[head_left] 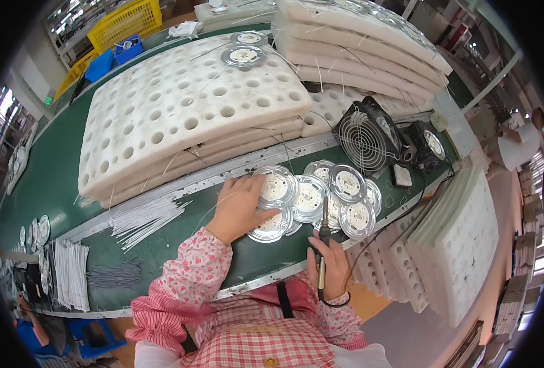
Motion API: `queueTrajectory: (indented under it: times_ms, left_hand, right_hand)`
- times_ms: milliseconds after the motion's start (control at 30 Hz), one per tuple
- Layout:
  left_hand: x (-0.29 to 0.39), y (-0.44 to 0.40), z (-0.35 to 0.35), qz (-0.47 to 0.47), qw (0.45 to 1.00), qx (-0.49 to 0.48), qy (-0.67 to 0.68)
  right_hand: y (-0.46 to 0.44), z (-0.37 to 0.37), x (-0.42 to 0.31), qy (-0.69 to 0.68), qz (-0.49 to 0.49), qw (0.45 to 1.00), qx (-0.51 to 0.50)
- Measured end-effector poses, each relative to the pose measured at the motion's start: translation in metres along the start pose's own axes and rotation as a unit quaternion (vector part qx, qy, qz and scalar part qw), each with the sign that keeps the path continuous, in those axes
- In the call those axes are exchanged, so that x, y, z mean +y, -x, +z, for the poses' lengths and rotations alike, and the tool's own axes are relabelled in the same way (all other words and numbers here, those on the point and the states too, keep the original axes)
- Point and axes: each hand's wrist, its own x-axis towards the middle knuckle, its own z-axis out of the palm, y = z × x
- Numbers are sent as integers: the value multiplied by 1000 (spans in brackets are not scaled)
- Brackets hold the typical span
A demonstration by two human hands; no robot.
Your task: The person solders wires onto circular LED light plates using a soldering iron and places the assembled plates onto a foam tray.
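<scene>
My right hand [332,264] is closed around the handle of a soldering iron [325,233], its tip pointing up and away over the discs. My left hand [240,207] lies with fingers and thumb apart on the left side of a cluster of shiny metal discs. Its fingertips touch the rim of the upper-left disc [275,187], and its thumb reaches over the lower-left disc [268,226]. Each disc carries a round white board with small parts. Several more discs, such as the right-hand one [348,184], overlap beside these on the green bench [241,264].
A stack of white foam trays with holes [180,104] stands behind, with two discs on top. A fan with wire guard [364,142] and a small pale block [402,176] are at right. White wires [146,221] lie left. More foam sheets [462,245] lean at lower right.
</scene>
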Motion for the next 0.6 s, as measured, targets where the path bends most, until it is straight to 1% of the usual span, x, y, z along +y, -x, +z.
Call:
queueTrajectory:
  times_ms: [133, 233, 333, 433, 533, 600]
  left_hand:
    - [-6, -4, -2, 56, 996, -24, -60]
    - [-7, -7, -14, 66, 992, -50, -97]
    - [-14, -7, -16, 95, 987, -50, -122]
    - [-31, -3, -14, 132, 972, 12, -196]
    - [-29, 24, -35, 97, 965, 74, -232]
    - [-17, 60, -54, 39, 959, 75, -269]
  right_hand:
    - [1, 1, -6, 0, -6, 1000, -2]
    - [2, 2, -10, -1, -10, 1000, -5]
    - [7, 3, -14, -3, -7, 1000, -6]
    - [8, 3, -18, -7, -8, 1000, -7]
    - [7, 3, -20, -12, -13, 1000, -18]
    - [5, 4, -24, -31, -14, 999, -30]
